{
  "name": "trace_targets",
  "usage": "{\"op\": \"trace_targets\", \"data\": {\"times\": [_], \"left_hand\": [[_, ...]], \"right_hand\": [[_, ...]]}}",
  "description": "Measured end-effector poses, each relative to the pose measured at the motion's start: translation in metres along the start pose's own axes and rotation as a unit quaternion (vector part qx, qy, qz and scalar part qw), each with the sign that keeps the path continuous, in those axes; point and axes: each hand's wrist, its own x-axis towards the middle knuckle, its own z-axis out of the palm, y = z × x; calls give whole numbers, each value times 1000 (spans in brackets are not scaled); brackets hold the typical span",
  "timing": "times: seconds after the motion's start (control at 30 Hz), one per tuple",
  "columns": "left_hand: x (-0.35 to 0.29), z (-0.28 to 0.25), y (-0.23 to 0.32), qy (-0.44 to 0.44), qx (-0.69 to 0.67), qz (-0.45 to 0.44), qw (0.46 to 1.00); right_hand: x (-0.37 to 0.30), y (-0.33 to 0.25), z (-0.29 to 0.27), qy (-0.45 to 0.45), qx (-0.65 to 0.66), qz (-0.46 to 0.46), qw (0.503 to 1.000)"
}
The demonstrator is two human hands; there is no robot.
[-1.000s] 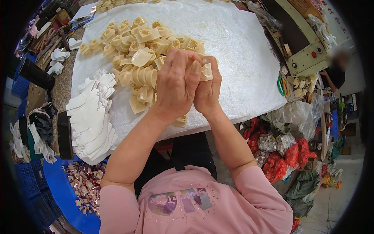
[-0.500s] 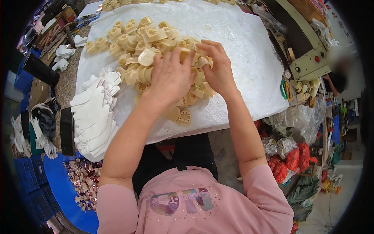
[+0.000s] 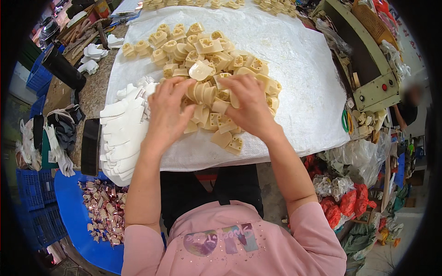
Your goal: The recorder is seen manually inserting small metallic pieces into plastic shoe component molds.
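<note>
A heap of cream plastic pieces shaped like shoe heels lies loosely on a white woven sheet. My left hand is at the heap's near left side, thumb and fingers apart, the fingertips beside a short row of nested heels. On the other side of that row, my right hand rests over the heap with spread, bent fingers. Its thumb is next to one cream heel. The pieces beneath the right palm are hidden.
Overlapping white flat pieces lie left of the heap, beside a black phone. A blue tub of small shiny scraps stands lower left. A pale green machine is at right, with a person beyond. More cream heels lie along the far edge.
My left hand has drawn back to the left, off the heap's middle, uncovering the row of nested heels. My right hand has come lower over the heap. The whole view has shifted slightly.
</note>
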Motion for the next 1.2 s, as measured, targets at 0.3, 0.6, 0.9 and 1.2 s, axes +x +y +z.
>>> {"op": "trace_targets", "data": {"times": [0.3, 0.6, 0.9, 1.2], "left_hand": [[6, 16, 4, 37, 42, 43, 997], [13, 37, 9, 37, -223, 60, 972], [20, 15, 22, -24, -258, 117, 959], [18, 22, 25, -14, -309, 89, 947]], "right_hand": [[4, -7, 13, 29, 56, -63, 996], [0, 13, 5, 152, 102, 75, 980], [-3, 2, 4, 37, 265, 177, 947], [-4, 1, 19, 99, 341, 180, 918]]}}
